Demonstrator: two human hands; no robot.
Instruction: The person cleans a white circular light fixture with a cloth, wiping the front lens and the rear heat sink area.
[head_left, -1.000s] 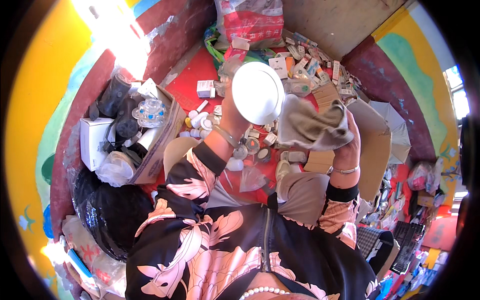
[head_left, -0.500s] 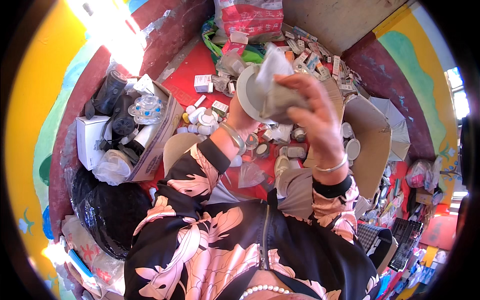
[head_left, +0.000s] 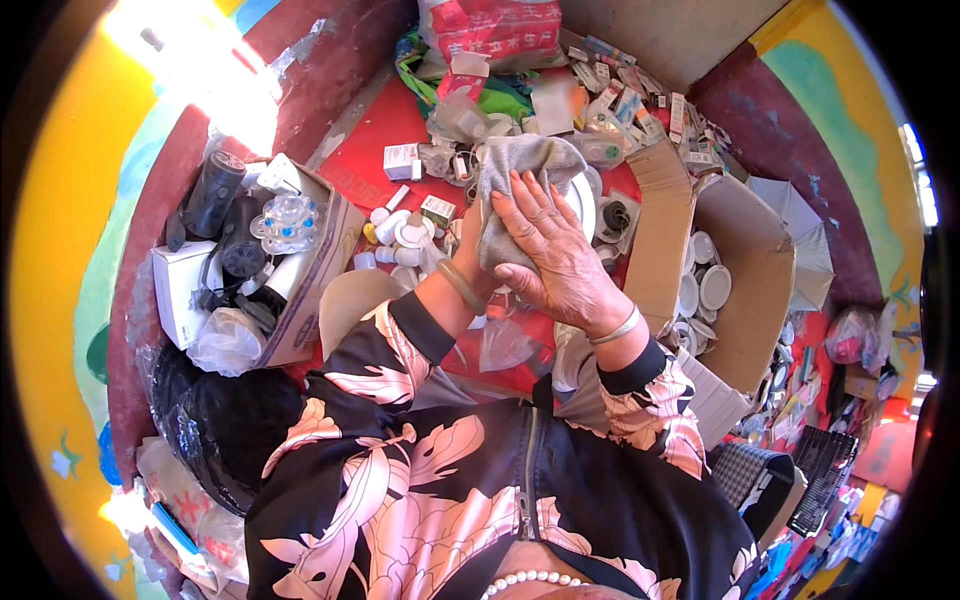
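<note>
A round white disc (head_left: 580, 204) is raised in front of me, mostly covered by a grey cloth (head_left: 500, 170). My left hand (head_left: 468, 245) grips the disc from its left side; most of its fingers are hidden behind the cloth and disc. On top, my right hand (head_left: 545, 235) lies flat against the cloth with its fingers stretched out, pressing it onto the disc's face. Below the hands, on the red floor covering, lies a clear plastic bag (head_left: 506, 345). White bottles and lids (head_left: 410, 232) lie left of the hands.
On the left stands a carton (head_left: 335, 240) with dark appliances and a blue-studded glass piece (head_left: 287, 222). An open carton (head_left: 750, 270) with white discs (head_left: 714, 287) is at the right. Many small boxes (head_left: 625, 105) pile up at the back. A black bag (head_left: 225, 430) sits beside me.
My right hand has come down with the cloth and flattened it over the disc. The disc has turned and shifted slightly right. A pale sheet behind it now shows.
</note>
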